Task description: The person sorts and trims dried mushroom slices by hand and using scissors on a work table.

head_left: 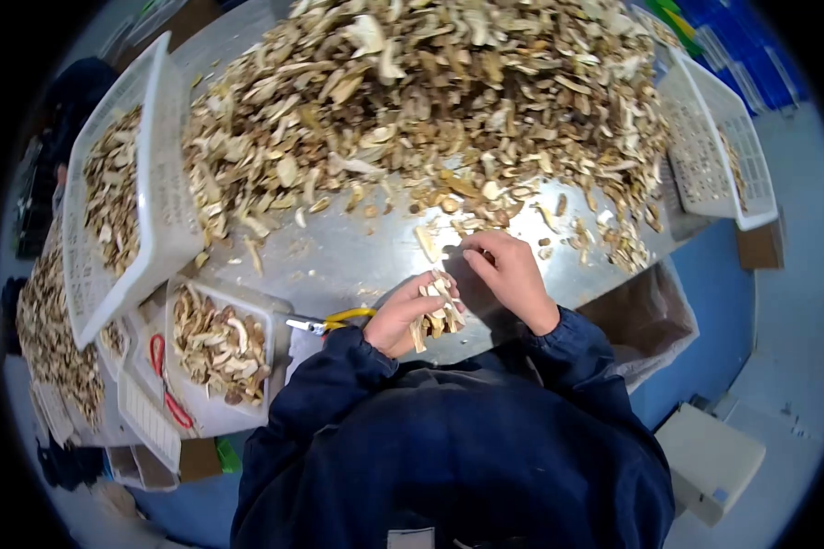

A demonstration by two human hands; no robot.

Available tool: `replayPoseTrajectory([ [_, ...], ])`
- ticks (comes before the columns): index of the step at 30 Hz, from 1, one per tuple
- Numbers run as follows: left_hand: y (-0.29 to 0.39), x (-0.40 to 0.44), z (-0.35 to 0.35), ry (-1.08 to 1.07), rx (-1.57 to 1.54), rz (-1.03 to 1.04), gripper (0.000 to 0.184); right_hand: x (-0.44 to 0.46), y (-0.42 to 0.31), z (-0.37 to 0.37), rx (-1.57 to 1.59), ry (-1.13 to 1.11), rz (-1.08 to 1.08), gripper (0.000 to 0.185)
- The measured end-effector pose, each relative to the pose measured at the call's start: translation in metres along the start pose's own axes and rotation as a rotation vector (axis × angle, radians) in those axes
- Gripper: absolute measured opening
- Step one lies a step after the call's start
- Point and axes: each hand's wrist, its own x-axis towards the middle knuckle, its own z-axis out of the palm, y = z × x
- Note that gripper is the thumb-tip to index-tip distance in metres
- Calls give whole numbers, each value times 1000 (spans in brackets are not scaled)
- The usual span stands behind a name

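My left hand point(401, 316) is closed around a small bunch of mushroom slices point(439, 309), held just above the metal table's front edge. To its right, my right hand point(515, 276) has its fingers curled, thumb and forefinger close together; whether anything is between them I cannot make out. A single pale mushroom slice point(427, 243) lies just left of those fingertips. Beyond both hands rises a large heap of mushroom slices point(412, 110). Beside my left wrist lie yellow-handled scissors point(348, 317), partly hidden by the sleeve.
A white tray point(270, 334) of larger slices stands left, near red-handled scissors point(159, 361). A tall white basket point(169, 183) holds slices at the far left; another white basket point(705, 137) stands at the right edge. Below the table's right side is a lined box point(655, 320).
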Motion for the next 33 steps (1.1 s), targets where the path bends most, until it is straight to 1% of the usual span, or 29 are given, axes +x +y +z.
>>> replayPoseTrajectory([
  [1, 4, -10, -1, 48, -5, -8, 22, 4, 1, 9, -72, -10, -9, 16],
  [4, 6, -42, -21, 72, -24, 91, 29, 17, -1, 41, -343, -27, -101, 20],
  [5, 15, -58, -26, 77, 90, 62, 28, 20, -6, 50, -436, -57, -79, 22],
  [6, 14, -71, -22, 218, 30, 152, 27, 22, -11, 56, -447, -92, -51, 22],
  [7, 17, -88, -23, 286, 47, 199, 28, 22, -4, 63, -503, -90, -96, 25],
  [8, 22, -104, -26, 336, 65, 234, 29, 23, -6, 63, -472, -119, -119, 24],
  [9, 30, -121, -23, 445, 131, 329, 29, 27, -9, 60, -437, -161, -120, 22],
  [10, 37, -139, -25, 558, 195, 413, 29, 30, -11, 60, -371, -147, -75, 20],
  [11, 45, -164, -28, 665, 258, 488, 28, 32, -13, 59, -369, -163, -11, 18],
  [12, 53, -186, -32, 764, 323, 554, 28, 33, -19, 53, -340, -151, -36, 17],
  [14, 64, -226, -42, 956, 311, 841, 25, 35, -18, 42, -85, -155, 18, 20],
  [16, 75, -264, -54, 1094, 351, 998, 25, 35, -19, 36, 36, -133, 36, 20],
  [19, 79, -277, -70, 1229, 339, 1095, 29, 36, -19, 29, 173, -154, 116, 17],
  [22, 82, -273, -80, 1414, 754, 984, 33, 36, -21, 31, 180, -161, 105, 15],
  [23, 83, -271, -82, 1351, 647, 1030, 38, 36, -23, 32, 223, -171, 105, 15],
  [25, 91, -268, -69, 1362, 755, 1130, 39, 33, -30, 35, 307, -193, 109, 16],
  [26, 95, -267, -61, 1367, 810, 1182, 39, 32, -33, 37, 391, -240, 119, 17],
  [27, 96, -266, -55, 1353, 816, 1187, 40, 31, -38, 40, 477, -286, 130, 18],
  [29, 91, -254, -40, 1186, 767, 1111, 41, 27, -52, 48, 630, -372, 177, 19],
  [30, 85, -245, -34, 1102, 742, 1072, 41, 24, -68, 50, 657, -414, 182, 19],
  [31, 71, -231, -33, 907, 683, 997, 42, 20, -77, 55, 657, -476, 205, 19],
  [32, 62, -211, -25, 922, 864, 715, 44, 16, -85, 60, 655, -539, 227, 20],
  [33, 52, -191, -11, 842, 1134, 687, 46, 10, -93, 69, 686, -594, 207, 20],
])
